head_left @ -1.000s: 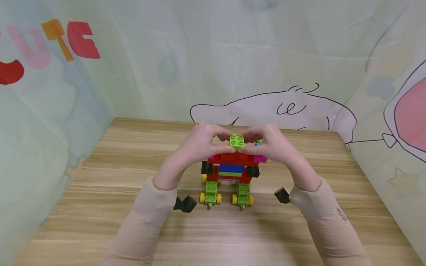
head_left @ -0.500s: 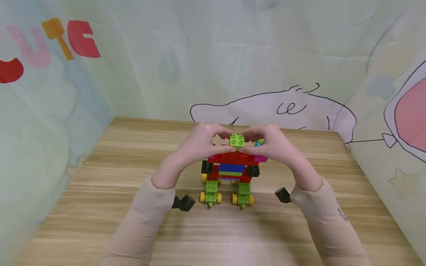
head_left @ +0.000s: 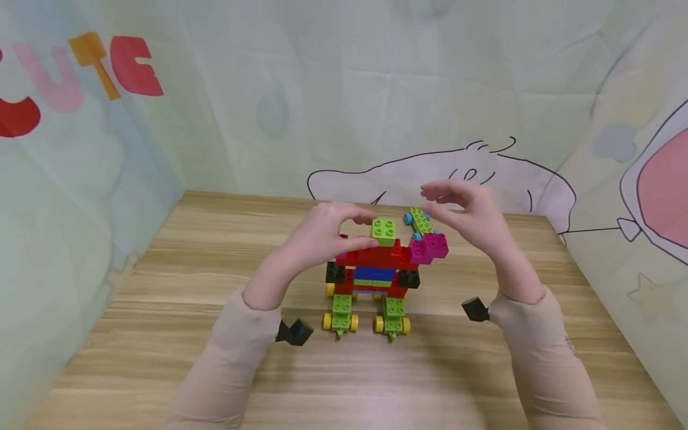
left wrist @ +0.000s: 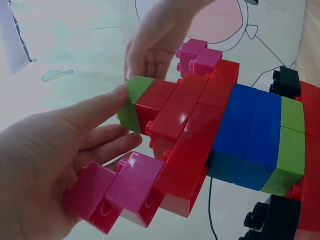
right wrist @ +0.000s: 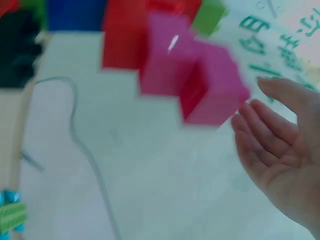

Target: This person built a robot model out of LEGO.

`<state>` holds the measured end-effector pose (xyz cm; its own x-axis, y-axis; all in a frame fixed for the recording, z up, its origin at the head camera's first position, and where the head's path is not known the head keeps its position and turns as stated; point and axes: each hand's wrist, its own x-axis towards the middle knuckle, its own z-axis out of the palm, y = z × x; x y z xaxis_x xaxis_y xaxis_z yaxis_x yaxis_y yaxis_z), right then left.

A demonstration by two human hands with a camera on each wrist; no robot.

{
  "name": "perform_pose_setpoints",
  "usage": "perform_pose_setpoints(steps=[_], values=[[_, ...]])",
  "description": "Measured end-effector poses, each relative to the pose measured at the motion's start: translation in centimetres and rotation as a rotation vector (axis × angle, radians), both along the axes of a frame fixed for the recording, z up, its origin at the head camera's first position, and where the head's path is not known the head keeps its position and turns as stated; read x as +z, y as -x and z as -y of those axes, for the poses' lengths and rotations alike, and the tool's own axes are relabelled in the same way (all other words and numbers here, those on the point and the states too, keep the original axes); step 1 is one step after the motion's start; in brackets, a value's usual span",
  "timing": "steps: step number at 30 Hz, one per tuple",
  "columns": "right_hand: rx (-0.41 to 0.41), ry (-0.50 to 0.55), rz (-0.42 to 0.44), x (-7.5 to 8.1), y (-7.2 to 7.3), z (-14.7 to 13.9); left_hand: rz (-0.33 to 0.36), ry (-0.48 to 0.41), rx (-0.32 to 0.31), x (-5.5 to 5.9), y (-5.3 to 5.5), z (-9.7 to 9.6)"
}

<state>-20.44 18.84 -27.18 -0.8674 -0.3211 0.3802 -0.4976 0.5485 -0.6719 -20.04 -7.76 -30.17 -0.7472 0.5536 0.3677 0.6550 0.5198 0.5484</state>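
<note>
A figure of toy building blocks (head_left: 371,258) stands upright on the table, with red and blue bricks in its body and green wheeled bases (head_left: 341,306) as feet. On its top is a light green brick (head_left: 383,232). My left hand (head_left: 317,239) pinches that brick from the left; in the left wrist view the thumb lies on the green brick (left wrist: 136,106) and the fingers reach behind it. Magenta bricks (head_left: 428,248) stick out like arms at both sides. To the right, my right hand (head_left: 473,215) is raised, apart from the figure, fingers loosely bent and holding nothing.
Behind the figure, at the right, a green toy car base (head_left: 421,221) with blue wheels sits on the wooden table (head_left: 188,298). A printed cloth backdrop (head_left: 242,107) rises along the table's back and sides.
My right hand has let go of the light green brick and moved right and up, uncovering the magenta bricks and the car base. My left hand stays at the brick.
</note>
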Motion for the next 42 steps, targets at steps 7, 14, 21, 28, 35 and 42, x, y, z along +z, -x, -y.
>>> perform_pose_setpoints(steps=[7,14,21,28,35,42], values=[[-0.189,0.087,-0.071,-2.9,3.0,-2.2,0.023,-0.01,0.008,-0.1,-0.1,0.0],[-0.32,0.054,0.008,-7.5,6.4,-3.9,0.051,-0.015,0.018,-0.2,-0.1,-0.1],[-0.401,0.078,0.127,-10.9,8.7,-4.5,0.067,-0.004,0.027,-0.3,-0.2,-0.2],[-0.43,0.078,0.209,-13.2,10.4,-4.6,0.061,-0.001,0.038,-0.2,-0.2,-0.2],[-0.434,0.022,0.342,-14.7,11.0,-4.2,0.074,0.001,0.043,-0.3,-0.2,-0.2],[-0.414,-0.035,0.405,-15.5,11.1,-3.5,0.075,-0.002,0.045,-0.3,-0.3,-0.1]])
